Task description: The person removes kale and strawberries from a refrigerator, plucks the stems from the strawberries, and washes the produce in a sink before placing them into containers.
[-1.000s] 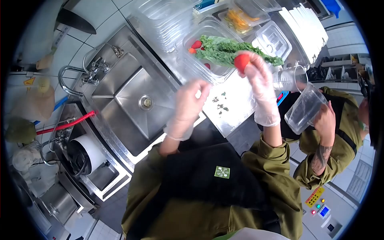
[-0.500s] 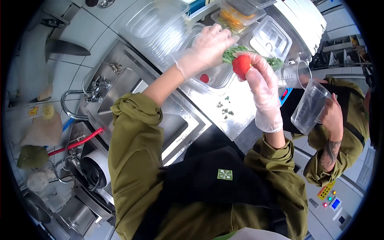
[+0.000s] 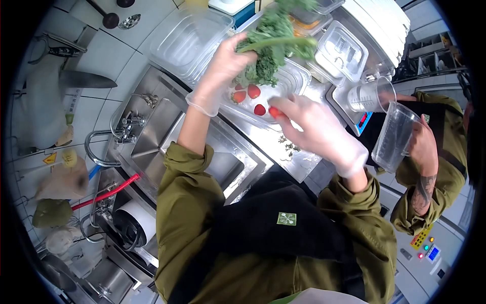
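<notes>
Curly leafy greens (image 3: 268, 55) are lifted in my gloved left hand (image 3: 225, 63), their thick green stem pointing right over a clear plastic container (image 3: 302, 76). Inside that container lie several strawberries (image 3: 253, 91). Low over its near edge, my gloved right hand (image 3: 321, 126) pinches another strawberry (image 3: 275, 112) between thumb and fingers. This berry is partly covered by the fingers. Small green leaf scraps (image 3: 288, 144) are scattered on the metal counter just below the right hand.
Stacked clear containers (image 3: 185, 45) stand at the back left, with a lidded container (image 3: 343, 50) at the back right. A steel sink (image 3: 162, 126) lies left of the counter. On the right, a co-worker's hand (image 3: 422, 144) holds a clear pitcher (image 3: 392, 137) near a measuring jug (image 3: 362, 96) on a scale (image 3: 363, 121).
My left hand has raised the greens and moved left, exposing the strawberries below. My right hand has come down and left to the container with its strawberry.
</notes>
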### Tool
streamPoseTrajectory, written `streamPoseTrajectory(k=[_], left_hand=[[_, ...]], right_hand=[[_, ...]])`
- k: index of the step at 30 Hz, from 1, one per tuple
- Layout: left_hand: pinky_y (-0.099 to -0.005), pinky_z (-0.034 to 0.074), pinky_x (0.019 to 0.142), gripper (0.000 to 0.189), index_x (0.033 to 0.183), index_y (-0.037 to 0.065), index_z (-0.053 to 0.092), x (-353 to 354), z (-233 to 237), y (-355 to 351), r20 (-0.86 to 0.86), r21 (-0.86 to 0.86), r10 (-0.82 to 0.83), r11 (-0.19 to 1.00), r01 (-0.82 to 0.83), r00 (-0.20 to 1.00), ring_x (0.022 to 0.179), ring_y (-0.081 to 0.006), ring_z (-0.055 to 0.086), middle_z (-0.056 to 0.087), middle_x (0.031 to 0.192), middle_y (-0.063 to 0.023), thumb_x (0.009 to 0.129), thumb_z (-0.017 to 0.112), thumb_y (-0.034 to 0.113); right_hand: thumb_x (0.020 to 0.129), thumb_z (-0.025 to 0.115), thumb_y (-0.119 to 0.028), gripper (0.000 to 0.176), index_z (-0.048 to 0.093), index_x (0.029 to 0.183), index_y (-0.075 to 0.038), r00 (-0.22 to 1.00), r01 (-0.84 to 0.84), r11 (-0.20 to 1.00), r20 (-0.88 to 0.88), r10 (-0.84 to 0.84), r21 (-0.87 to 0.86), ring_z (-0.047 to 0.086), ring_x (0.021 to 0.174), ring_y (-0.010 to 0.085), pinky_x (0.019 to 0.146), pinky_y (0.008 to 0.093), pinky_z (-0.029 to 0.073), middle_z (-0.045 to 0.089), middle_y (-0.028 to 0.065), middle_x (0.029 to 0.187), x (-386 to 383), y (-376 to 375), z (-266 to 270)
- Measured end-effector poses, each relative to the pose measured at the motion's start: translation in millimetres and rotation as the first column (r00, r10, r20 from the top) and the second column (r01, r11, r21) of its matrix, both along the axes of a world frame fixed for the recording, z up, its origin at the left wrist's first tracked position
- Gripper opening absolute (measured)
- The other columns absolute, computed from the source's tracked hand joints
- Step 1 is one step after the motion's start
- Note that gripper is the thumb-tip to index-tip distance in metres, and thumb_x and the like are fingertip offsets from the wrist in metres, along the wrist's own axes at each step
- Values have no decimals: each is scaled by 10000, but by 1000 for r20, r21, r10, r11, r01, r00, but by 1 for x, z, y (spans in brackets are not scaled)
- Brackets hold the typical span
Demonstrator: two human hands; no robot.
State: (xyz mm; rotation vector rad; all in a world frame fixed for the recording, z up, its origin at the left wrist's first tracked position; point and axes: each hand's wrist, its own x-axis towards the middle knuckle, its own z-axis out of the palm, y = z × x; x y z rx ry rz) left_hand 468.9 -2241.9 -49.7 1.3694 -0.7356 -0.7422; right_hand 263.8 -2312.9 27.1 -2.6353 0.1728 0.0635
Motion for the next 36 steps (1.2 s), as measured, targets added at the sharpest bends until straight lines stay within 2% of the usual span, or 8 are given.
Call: streamPoseTrajectory(k=[3, 9, 19, 23, 26, 29, 33, 36], left_hand=[[-242, 462, 723, 336, 1071, -17, 570, 8, -13, -1, -111, -71, 55, 995, -63, 992, 793, -96, 556, 610, 917, -20, 736, 577, -4], [-233, 451, 741, 367, 1080, -7, 567, -7, -1, 2, -148, -138, 124, 980, -145, 981, 814, -97, 557, 610, 928, -31, 716, 573, -50], [-232, 455, 715, 361, 1079, -8, 567, -2, -9, -1, -89, -153, 193, 967, -205, 977, 792, -76, 537, 611, 909, -22, 718, 588, -25], [-292, 481, 713, 349, 1023, 55, 585, -9, -9, 5, 335, -20, 101, 995, -100, 937, 780, -182, 601, 638, 910, -34, 677, 625, 24], [-365, 486, 736, 312, 928, 120, 590, -29, 1, 10, 837, 146, -89, 987, -64, 540, 875, -318, 578, 613, 919, -44, 623, 657, 109], [-352, 466, 804, 408, 1018, 150, 583, -50, -2, 7, 840, 398, -332, 915, -72, 429, 969, -307, 545, 600, 976, -62, 623, 675, 115], [-347, 431, 877, 476, 1134, 124, 532, -49, -4, 8, 772, 455, -406, 890, 20, 489, 1065, -293, 509, 523, 1153, -99, 681, 678, 142], [-348, 406, 918, 520, 1190, 97, 506, -44, 2, 28, 837, 286, -235, 958, -28, 494, 1087, -257, 509, 492, 1205, -113, 704, 683, 156]], right_hand=[[771, 583, -99, 179, 595, 934, -25, 978, -126, 890, -205, 38, -439, 620, 842, 265, 673, 351, 508, 613, 142, 896, 42, -6, -46], [792, 519, -91, 124, 603, 870, -46, 931, -359, 883, -181, 316, -304, 650, 731, 261, 601, 373, 516, 642, 133, 783, 87, 7, -71], [749, 584, -156, 166, 604, 872, -46, 982, -138, 982, -150, 119, -127, 626, 800, 315, 687, 399, 493, 635, 139, 823, 78, 1, -64], [732, 624, -101, 222, 562, 936, -40, 983, 129, 970, 100, -152, 205, 623, 823, 265, 730, 332, 489, 619, 97, 853, 17, 1, -20], [719, 634, -52, 259, 527, 955, -44, 946, 89, 880, 237, -222, 466, 607, 777, 230, 712, 316, 482, 598, 83, 834, -19, 4, -20], [712, 655, -43, 286, 534, 972, -40, 939, 93, 842, 234, -251, 532, 596, 823, 195, 753, 301, 472, 600, 63, 862, -39, 1, -26], [716, 665, -55, 300, 545, 991, -40, 902, 89, 816, 302, -309, 571, 583, 860, 162, 786, 288, 457, 597, 60, 902, -44, -9, -40], [724, 681, -57, 316, 557, 1014, -36, 895, 43, 787, 326, -304, 616, 578, 856, 173, 802, 290, 450, 585, 64, 927, -47, -9, -41]])
